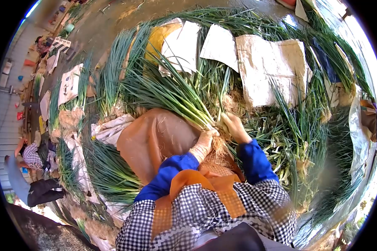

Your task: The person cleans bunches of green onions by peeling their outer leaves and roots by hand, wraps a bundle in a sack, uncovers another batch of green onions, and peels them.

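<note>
My left hand (203, 144) is wrapped around the white lower ends of a bunch of green onions (184, 98). Their long leaves fan out to the upper left, and pale stringy roots (219, 148) hang below the fist. Close beside it, my right hand (234, 125) has its fingers closed at the base of a thin green onion stalk (223, 94) that points upward. The fingertips are partly hidden by roots. A brown apron or sheet (155, 136) covers my lap under the left forearm.
Heaps of green onions (113, 171) surround me. White sacks (272, 69) and a yellow sack (157, 39) lie over the piles ahead. Loose leaves and trimmings (276, 146) are strewn at right. Another person (32, 155) in a checked garment sits at far left.
</note>
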Demonstrator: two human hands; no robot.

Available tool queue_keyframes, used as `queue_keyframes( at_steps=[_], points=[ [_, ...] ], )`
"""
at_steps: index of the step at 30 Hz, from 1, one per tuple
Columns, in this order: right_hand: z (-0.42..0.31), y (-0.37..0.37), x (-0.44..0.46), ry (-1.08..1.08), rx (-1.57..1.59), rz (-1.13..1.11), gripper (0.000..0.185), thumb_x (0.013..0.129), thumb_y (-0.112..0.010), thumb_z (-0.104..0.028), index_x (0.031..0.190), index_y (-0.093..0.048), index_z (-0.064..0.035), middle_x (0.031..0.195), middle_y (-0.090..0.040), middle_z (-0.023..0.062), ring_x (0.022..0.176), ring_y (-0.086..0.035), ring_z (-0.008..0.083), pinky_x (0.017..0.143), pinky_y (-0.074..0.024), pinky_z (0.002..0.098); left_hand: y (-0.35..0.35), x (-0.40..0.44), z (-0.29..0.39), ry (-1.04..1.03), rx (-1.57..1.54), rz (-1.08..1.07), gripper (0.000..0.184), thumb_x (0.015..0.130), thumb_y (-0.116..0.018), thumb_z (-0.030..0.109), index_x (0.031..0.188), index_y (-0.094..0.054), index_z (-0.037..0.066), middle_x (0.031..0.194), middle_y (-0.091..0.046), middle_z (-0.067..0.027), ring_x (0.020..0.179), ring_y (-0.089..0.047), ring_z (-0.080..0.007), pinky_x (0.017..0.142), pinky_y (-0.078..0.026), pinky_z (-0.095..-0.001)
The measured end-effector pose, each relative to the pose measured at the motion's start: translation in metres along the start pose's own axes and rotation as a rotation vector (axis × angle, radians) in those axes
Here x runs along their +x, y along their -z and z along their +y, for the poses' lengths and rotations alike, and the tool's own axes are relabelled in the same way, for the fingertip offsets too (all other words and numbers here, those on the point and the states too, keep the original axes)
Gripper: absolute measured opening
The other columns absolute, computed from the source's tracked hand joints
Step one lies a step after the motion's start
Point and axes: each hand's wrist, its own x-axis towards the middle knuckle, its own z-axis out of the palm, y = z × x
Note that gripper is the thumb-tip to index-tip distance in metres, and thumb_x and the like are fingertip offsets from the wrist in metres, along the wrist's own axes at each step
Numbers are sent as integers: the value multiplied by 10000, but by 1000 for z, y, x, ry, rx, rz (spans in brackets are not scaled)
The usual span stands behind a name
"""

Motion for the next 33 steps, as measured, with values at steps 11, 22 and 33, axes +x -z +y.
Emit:
queue_keyframes(
  at_steps=[11, 22, 33],
  points=[
    [57, 94, -30, -127, -748, 204, 311, 847, -565, -311, 1001, -595, -42, 811, -628, 88, 728, -585, 199, 685, -476, 318, -25, -21, 29, 86, -357, -166, 246, 654, -505, -12, 895, -537, 30, 851, -574, -73, 810, -577, -220, 779, -499, -350],
    [-30, 64, -50, 143, -239, -447, 152, 809, -617, -178, 766, -600, -33, 688, -572, 79, 651, -552, 152, 589, -465, 282, -4, -3, 16, 77, -226, -222, 220, 686, -541, 47, 893, -595, 0, 817, -620, -70, 747, -576, -167, 747, -483, -282],
    [-79, -8, 1, 515, 182, 255, 370, 868, -535, -152, 1211, -485, -24, 1182, -532, 94, 1083, -495, 189, 945, -381, 315, -98, -156, 235, -110, -899, -647, 262, 842, -527, 112, 1073, -503, -11, 1004, -500, -123, 922, -539, -195, 650, -502, -245]
  ],
)
